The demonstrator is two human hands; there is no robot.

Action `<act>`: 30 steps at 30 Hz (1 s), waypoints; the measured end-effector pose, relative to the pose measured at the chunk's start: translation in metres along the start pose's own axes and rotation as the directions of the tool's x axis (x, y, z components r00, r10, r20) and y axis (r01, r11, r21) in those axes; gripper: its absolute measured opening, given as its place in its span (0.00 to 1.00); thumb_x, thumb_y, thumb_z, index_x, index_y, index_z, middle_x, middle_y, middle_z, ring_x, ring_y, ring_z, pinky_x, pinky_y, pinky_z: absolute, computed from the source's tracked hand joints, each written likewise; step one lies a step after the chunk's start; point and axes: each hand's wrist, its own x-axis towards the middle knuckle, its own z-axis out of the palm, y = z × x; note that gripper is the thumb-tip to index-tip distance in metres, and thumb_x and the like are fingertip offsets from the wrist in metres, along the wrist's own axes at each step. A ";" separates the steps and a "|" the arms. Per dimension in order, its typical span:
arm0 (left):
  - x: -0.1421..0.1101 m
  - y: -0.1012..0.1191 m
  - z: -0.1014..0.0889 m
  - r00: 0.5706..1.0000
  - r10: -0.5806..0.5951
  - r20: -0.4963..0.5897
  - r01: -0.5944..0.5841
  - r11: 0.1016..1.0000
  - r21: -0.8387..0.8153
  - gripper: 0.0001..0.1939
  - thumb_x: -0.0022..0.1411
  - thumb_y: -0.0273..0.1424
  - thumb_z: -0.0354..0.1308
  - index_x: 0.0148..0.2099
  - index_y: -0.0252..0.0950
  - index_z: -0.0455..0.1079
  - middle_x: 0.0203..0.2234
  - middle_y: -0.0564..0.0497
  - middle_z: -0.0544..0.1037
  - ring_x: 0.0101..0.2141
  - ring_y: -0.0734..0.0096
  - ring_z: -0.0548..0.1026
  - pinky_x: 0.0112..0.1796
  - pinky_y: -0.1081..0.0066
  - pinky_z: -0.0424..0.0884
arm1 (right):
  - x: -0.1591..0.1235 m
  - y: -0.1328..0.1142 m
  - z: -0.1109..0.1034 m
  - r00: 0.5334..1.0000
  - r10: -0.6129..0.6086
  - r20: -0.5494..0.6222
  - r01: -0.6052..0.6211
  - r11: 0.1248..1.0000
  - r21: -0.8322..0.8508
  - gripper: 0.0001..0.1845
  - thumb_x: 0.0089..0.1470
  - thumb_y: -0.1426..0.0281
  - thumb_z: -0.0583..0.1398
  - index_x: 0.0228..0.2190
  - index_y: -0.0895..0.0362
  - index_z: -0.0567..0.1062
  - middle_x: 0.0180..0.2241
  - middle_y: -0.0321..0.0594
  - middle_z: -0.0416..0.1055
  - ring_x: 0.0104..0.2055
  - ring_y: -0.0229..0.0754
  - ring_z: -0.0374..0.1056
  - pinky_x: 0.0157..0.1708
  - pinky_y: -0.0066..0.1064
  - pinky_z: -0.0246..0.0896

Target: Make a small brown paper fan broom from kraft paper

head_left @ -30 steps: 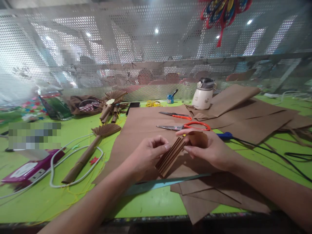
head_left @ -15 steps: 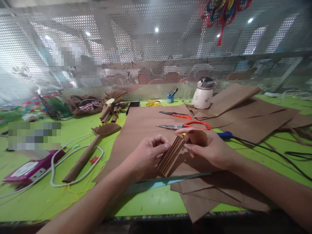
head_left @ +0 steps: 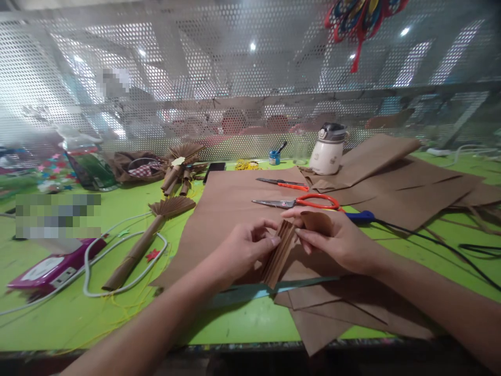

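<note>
Both hands hold a strip of brown paper folded in accordion pleats (head_left: 280,256), tilted with its lower end near a long blue-green ruler (head_left: 254,293). My left hand (head_left: 242,250) pinches the pleats from the left side with thumb and fingers. On the right side, my right hand (head_left: 332,237) presses the upper end of the same strip. Under them lies a large sheet of brown paper (head_left: 230,201) on the green table (head_left: 70,318).
Orange-handled scissors (head_left: 301,201) and a smaller pair (head_left: 284,184) lie just behind the hands. Finished paper fans (head_left: 156,224), a white cable (head_left: 117,256), a pink box (head_left: 50,266), a white bottle (head_left: 327,150), a blue paint pot (head_left: 273,157), brown sheets at right, black cables, perforated screen behind.
The pleated strip has been squeezed tighter and turned more upright. My left hand has shifted a little to the right against it. The right hand has stayed nearly in place.
</note>
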 end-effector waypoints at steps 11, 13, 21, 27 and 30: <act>-0.004 0.002 0.003 0.999 -0.033 -0.004 0.033 0.997 0.073 0.15 0.58 0.37 0.57 0.44 0.33 0.73 0.21 0.54 0.69 0.19 0.80 0.61 0.22 0.77 0.55 | 0.000 0.007 0.002 1.000 -0.014 0.016 0.014 1.000 0.005 0.18 0.56 0.73 0.55 0.49 0.51 0.68 0.30 0.34 0.66 0.26 0.34 0.63 0.30 0.29 0.60; -0.004 0.002 0.003 0.999 -0.048 -0.004 0.048 0.998 0.051 0.15 0.57 0.36 0.57 0.43 0.33 0.73 0.22 0.53 0.70 0.20 0.79 0.62 0.23 0.76 0.56 | 0.000 0.007 0.002 1.000 -0.004 0.015 0.004 1.000 0.002 0.18 0.56 0.73 0.55 0.49 0.52 0.68 0.30 0.34 0.66 0.26 0.34 0.63 0.30 0.29 0.60; -0.004 0.005 0.006 0.998 -0.029 -0.054 0.030 0.999 0.016 0.13 0.53 0.37 0.60 0.35 0.33 0.69 0.23 0.50 0.73 0.23 0.75 0.68 0.25 0.75 0.61 | 0.001 0.007 0.003 1.000 -0.018 0.023 0.018 0.999 0.029 0.17 0.57 0.73 0.54 0.49 0.53 0.67 0.29 0.33 0.65 0.26 0.33 0.62 0.31 0.28 0.60; 0.000 -0.002 0.002 0.993 -0.046 -0.107 0.053 0.997 0.059 0.12 0.54 0.38 0.59 0.34 0.35 0.64 0.16 0.57 0.66 0.17 0.80 0.61 0.19 0.78 0.53 | 0.002 0.005 0.004 1.000 -0.011 0.001 0.011 0.999 0.044 0.17 0.57 0.72 0.55 0.49 0.54 0.68 0.28 0.33 0.65 0.26 0.33 0.62 0.29 0.28 0.61; 0.002 -0.005 0.001 0.995 -0.034 -0.091 0.037 0.999 0.033 0.13 0.53 0.38 0.60 0.34 0.35 0.64 0.15 0.59 0.64 0.17 0.80 0.61 0.20 0.78 0.51 | 0.002 0.002 0.004 1.000 0.010 -0.021 -0.009 1.000 0.017 0.17 0.56 0.73 0.55 0.48 0.55 0.68 0.26 0.32 0.64 0.25 0.34 0.62 0.28 0.28 0.60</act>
